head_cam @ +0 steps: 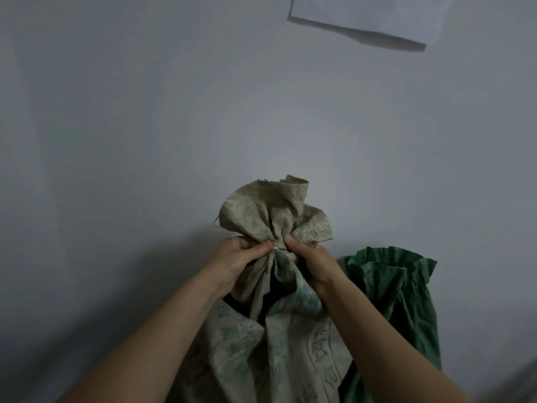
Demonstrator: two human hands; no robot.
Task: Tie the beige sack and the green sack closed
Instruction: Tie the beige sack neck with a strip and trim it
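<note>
The beige sack (270, 338), woven and printed with faded green characters, stands upright in front of me against a pale wall. Its mouth is gathered into a tight neck, and the loose top (273, 210) flares out above it. My left hand (241, 263) pinches the neck from the left, thumb and fingers closed on the fabric. My right hand (311, 263) grips the same neck from the right. Something thin and pale shows at the neck between my fingertips; I cannot tell what it is. The green sack (404, 295) stands just behind and to the right, its mouth open and crumpled.
A plain pale wall (174, 126) fills the view behind both sacks. A white sheet of paper (369, 16) hangs on the wall at the upper right. The floor is out of sight.
</note>
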